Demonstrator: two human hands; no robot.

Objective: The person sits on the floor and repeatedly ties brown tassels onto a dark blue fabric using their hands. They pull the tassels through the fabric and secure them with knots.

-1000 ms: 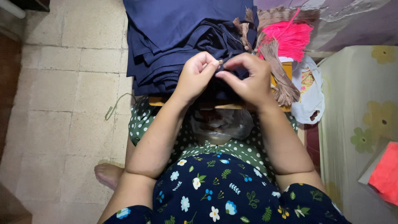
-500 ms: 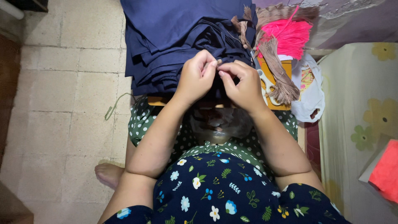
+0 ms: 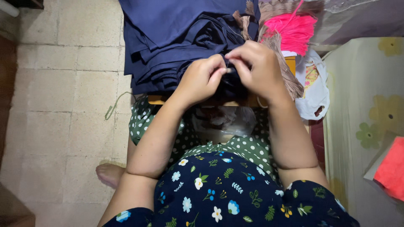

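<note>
I'm looking down on both hands meeting over a pile of navy cloth (image 3: pixel 176 46) bunched on a low wooden board (image 3: pixel 155 100) in front of the knees. Left hand (image 3: pixel 201 80) is curled nearly into a fist, thumb and forefinger pinched on a dark fold at the near edge of the pile. Right hand (image 3: pixel 257 67) comes in from the other side, its fingertips (image 3: pixel 230 56) pressed together right against the left thumb; something thin seems caught between them, maybe a needle or thread, too small for me to tell. Both pinches are tight, no gap visible.

My read: the cloth is soft, light, floppy, many layers, so it will slump and slide unless taken at a folded edge or seam, which is where the fingers sit. Not fragile.

Both forearms angle inward from the lap, wrists bent down, elbows out over a green dotted skirt (image 3: pixel 235 147).

Around: pink yarn bundle (image 3: pixel 290 29) and tan fringe (image 3: pixel 286 71) just beyond the right hand, white plastic bag (image 3: pixel 313 90) to the right, clear plastic bag (image 3: pixel 223 122) under the board, tiled floor (image 3: pixel 63 105) left.
</note>
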